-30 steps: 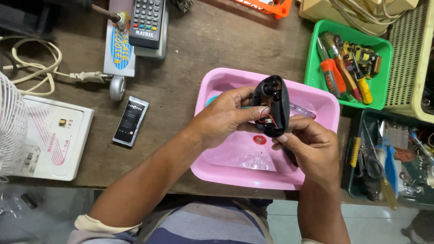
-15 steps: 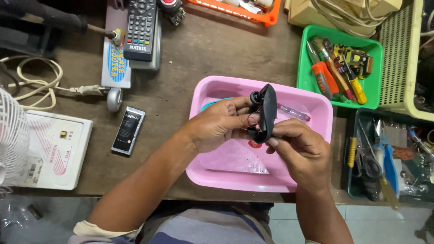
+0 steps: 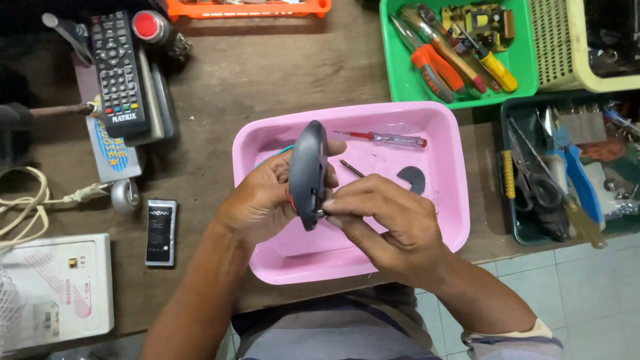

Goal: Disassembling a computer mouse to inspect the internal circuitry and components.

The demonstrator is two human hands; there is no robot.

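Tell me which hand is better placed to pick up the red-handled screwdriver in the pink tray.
Right, probably. The right hand only pinches the dark mouse at its edge, nearer the screwdriver; the left hand cradles the mouse.

wooden bench (image 3: 267, 80), pink tray (image 3: 447, 193), remote (image 3: 119, 73), battery (image 3: 161, 232)

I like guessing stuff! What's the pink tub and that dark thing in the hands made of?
The pink tub looks like glossy moulded plastic: smooth rounded rim, soft shine. The dark shell, held by the left hand and right hand, seems matte grey plastic: a smooth curved surface with dull sheen.
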